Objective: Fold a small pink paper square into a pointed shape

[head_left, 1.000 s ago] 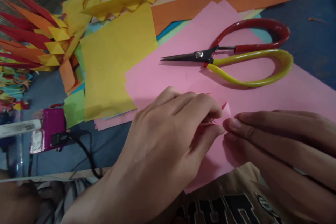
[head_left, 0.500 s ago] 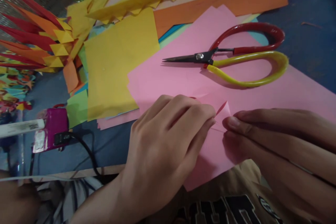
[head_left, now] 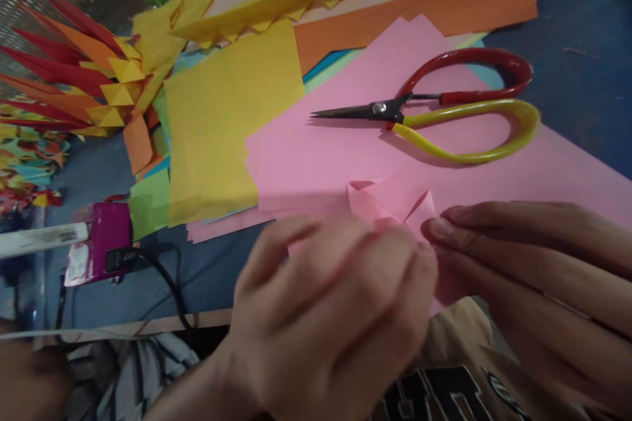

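— Since a moment ago the left hand (head_left: pixel 326 302) has slid toward the person and blurred, uncovering the small pink folded piece (head_left: pixel 390 204) it was pressing.

— Where does that piece sit now?

— On the big pink sheet (head_left: pixel 336 145), just beyond the left hand's knuckles, with raised flaps and a little peak beside the right hand (head_left: pixel 533 270). The right fingertips (head_left: pixel 437 230) rest flat against its edge, fingers straight and close together, pinning rather than gripping.

— And the left hand, is it holding anything?

— Its fingers are loosely curled over the near part of the paper; with the blur I cannot tell whether they pinch a flap or only press.

— Which step would you call this?

— Mid-fold, I'd judge: one crease set, the next flap being taken up. The next move calls for aligning the edges while the right hand keeps the piece steady.

— What lies around it?

— Scissors (head_left: pixel 444 108) lie closed farther up the sheet, yellow paper (head_left: pixel 222 125) to the left, orange sheets (head_left: pixel 444 6) beyond, on the blue table (head_left: pixel 587 46).
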A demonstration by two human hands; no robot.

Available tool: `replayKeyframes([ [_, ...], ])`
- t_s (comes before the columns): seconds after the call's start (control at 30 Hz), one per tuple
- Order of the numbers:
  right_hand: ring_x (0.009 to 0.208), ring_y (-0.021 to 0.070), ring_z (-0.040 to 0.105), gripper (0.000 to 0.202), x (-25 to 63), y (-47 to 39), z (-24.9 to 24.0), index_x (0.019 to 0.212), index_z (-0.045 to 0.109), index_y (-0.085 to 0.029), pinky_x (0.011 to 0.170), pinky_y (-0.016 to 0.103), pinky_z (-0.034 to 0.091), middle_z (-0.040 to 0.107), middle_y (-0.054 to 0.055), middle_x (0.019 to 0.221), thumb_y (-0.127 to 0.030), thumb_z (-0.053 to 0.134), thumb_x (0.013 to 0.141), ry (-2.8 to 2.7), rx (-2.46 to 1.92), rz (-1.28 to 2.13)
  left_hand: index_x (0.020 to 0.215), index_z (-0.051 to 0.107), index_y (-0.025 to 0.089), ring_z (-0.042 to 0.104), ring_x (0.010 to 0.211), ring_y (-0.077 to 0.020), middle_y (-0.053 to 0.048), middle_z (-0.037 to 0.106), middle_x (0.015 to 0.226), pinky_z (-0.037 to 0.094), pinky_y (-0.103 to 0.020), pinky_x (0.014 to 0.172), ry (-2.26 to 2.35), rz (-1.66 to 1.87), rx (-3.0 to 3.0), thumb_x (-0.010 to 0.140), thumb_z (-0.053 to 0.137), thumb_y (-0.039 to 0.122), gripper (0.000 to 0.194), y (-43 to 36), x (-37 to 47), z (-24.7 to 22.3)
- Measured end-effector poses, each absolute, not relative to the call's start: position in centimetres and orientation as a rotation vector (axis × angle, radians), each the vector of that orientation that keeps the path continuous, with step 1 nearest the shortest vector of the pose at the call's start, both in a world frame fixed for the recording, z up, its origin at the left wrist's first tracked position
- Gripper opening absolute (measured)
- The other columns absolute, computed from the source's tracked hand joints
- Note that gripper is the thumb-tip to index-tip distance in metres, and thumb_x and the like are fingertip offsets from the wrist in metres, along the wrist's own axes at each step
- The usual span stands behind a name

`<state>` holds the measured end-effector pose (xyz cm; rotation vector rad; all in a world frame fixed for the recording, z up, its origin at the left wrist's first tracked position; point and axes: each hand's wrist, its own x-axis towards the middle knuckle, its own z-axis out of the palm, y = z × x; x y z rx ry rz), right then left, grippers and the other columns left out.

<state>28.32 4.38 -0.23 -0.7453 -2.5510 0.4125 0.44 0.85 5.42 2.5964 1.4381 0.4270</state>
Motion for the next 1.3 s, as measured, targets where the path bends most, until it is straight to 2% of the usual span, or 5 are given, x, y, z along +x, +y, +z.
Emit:
replayKeyframes([
  [0.23, 0.153, 0.0382, 0.055, 0.059, 28.7, 4.7, -0.4, 0.163, 0.056, -0.015, 0.126, 0.055, 0.058, 0.054, 0.003, 0.17, -0.02, 0.062, 0.104, -2.571, -0.676, 0.362, 0.152, 0.065, 0.007, 0.075, 0.132, -0.0274, -0.011, 0.077, 0.147, 0.057, -0.045, 0.114, 1.449, 0.361, 2.916, 0.11, 0.069, 0.047, 0.059, 0.3, -0.9, 3.7],
  [0.5, 0.141, 0.0345, 0.065, 0.051, 27.9, 5.6, -1.0, 0.147, 0.068, -0.009, 0.116, 0.052, 0.06, 0.073, 0.01, 0.147, -0.004, 0.067, 0.097, -2.468, -0.575, 0.237, 0.14, 0.074, 0.006, 0.075, 0.115, -0.0314, -0.014, 0.078, 0.143, 0.062, -0.044, 0.089, 1.692, 0.531, 3.028, 0.108, 0.068, 0.051, 0.056, -1.0, 0.0, 3.7],
  [0.7, 0.136, 0.0316, 0.065, 0.042, 27.1, 5.6, -0.5, 0.137, 0.072, -0.008, 0.115, 0.048, 0.059, 0.074, 0.011, 0.143, -0.003, 0.064, 0.096, -2.459, -0.611, 0.253, 0.145, 0.072, 0.008, 0.073, 0.126, -0.0283, -0.009, 0.077, 0.146, 0.06, -0.041, 0.1, 1.634, 0.597, 2.989, 0.108, 0.07, 0.047, 0.054, -1.4, 1.3, 2.7],
  [0.9, 0.136, 0.027, 0.063, 0.047, 27.2, 4.7, 0.7, 0.144, 0.071, -0.011, 0.119, 0.044, 0.052, 0.073, 0.007, 0.145, -0.002, 0.06, 0.099, -2.49, -0.594, 0.232, 0.148, 0.067, 0.001, 0.069, 0.143, -0.0314, -0.017, 0.074, 0.15, 0.06, -0.043, 0.116, 1.474, 0.585, 2.959, 0.11, 0.07, 0.041, 0.055, -0.8, 0.6, 1.7],
  [1.3, 0.143, 0.0283, 0.065, 0.039, 26.5, 7.4, 0.8, 0.143, 0.07, -0.015, 0.122, 0.047, 0.058, 0.069, 0.006, 0.155, -0.012, 0.063, 0.105, -2.596, -0.555, -0.033, 0.116, 0.071, 0.013, 0.069, 0.138, -0.0291, -0.016, 0.074, 0.14, 0.061, -0.043, 0.114, 1.229, 0.568, 2.82, 0.112, 0.064, 0.032, 0.021, 1.5, -1.9, 3.3],
])
